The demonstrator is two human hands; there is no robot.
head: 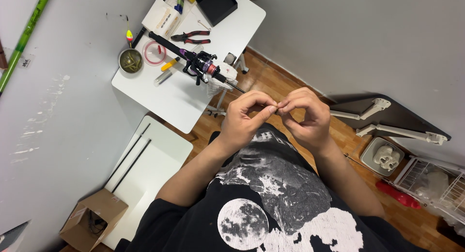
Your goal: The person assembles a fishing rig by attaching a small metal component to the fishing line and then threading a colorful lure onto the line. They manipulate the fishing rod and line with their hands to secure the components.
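Something tiny, too small to identify, is pinched between both hands' fingertips above the lap. The left hand (242,117) and right hand (304,115) each hold a narrow grip on it. The fishing rod with reel (203,64) lies on the white desk (164,94) beyond; the fine work appears to call for steady fingers.

On the white table (160,94), the fishing rod with reel (196,63) lies across the middle. Pliers (191,37) sit at its one o'clock, a small bowl (131,60) at nine o'clock, and a box (216,4) beyond the pliers at twelve.
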